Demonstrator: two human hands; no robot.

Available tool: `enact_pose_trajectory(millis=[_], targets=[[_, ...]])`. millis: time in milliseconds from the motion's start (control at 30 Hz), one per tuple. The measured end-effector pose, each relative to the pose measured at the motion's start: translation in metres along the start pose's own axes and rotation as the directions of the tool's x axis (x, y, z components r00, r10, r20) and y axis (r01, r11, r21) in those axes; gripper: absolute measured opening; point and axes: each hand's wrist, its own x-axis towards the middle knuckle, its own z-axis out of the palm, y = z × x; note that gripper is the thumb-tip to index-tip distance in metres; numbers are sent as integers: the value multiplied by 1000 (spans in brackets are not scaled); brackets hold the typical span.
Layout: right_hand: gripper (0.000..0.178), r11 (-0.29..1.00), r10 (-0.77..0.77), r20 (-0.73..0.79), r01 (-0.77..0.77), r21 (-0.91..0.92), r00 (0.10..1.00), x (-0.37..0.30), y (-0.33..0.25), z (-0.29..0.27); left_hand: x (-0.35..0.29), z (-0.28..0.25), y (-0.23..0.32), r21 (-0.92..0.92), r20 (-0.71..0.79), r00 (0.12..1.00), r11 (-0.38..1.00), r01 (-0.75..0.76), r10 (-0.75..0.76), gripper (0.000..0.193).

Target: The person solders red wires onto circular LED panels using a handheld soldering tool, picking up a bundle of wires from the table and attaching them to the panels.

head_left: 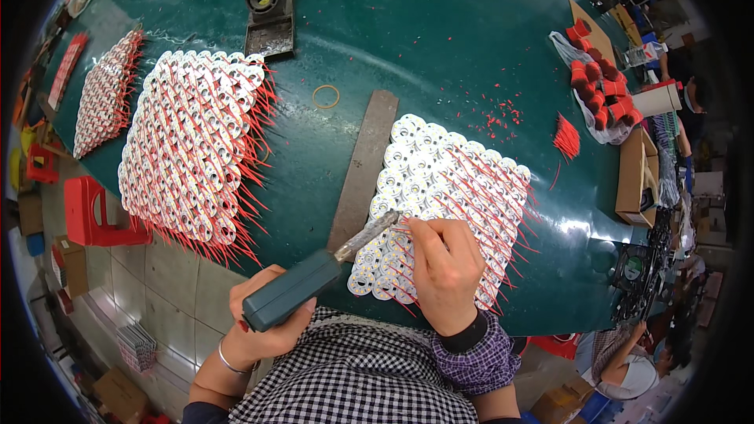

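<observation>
By one flat bar, I see one left hand wrapped round one smooth tool, one right hand pinched together over round discs.

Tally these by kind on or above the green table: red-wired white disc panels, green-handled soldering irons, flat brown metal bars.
Red-wired white disc panels: 4
Green-handled soldering iron: 1
Flat brown metal bar: 1
Total: 6
</observation>
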Motion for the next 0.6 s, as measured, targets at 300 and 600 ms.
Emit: enact_pose_trajectory(millis=[300,600], targets=[[22,995,57,0,-57,86,998,6,-8,-13,-10,-2,-1,-88,-42,992,990,111,-115,25],[20,997,51,-29,-49,67,998,11,7,-6,-2,3,-1,-142,3,985,975,173,-174,24]])
